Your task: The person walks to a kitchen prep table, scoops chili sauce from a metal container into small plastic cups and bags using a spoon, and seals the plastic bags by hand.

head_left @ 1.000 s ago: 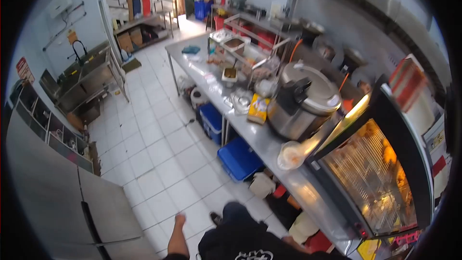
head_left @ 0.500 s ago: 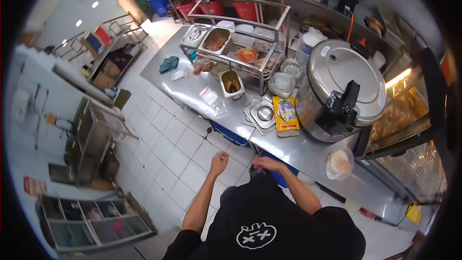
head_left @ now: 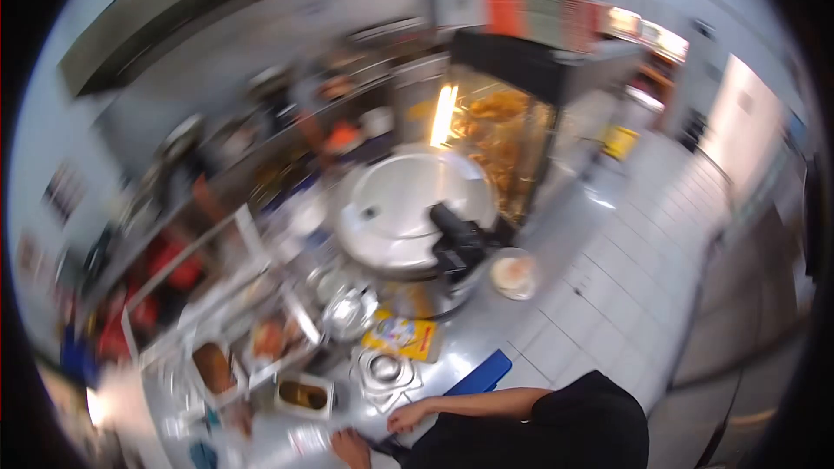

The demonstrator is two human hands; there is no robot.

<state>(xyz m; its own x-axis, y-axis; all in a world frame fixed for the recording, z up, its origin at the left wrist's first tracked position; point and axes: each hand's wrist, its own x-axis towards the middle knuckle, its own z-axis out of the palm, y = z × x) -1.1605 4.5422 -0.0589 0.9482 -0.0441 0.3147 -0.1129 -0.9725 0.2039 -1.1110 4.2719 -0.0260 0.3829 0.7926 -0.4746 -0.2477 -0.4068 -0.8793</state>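
The view is smeared by motion. My left hand is at the bottom edge, near the counter's front edge and below a metal pan with brown contents. My right hand is just above and to its right, below the stacked metal lids. Blur hides the fingers of both hands, and I see no object in either. A yellow printed packet lies beyond the lids. Behind it stands a large pot with a domed metal lid and black handle.
A lit glass cabinet with golden food stands behind the pot. Right of the pot is a bowl with pale contents. A metal rack fills the counter's left part. A blue object shows beside the tiled floor.
My head has turned right: the cabinet, a doorway and the right-hand floor came into view, and the left-side sink left it. The hands now appear lower in view, close to the counter edge.
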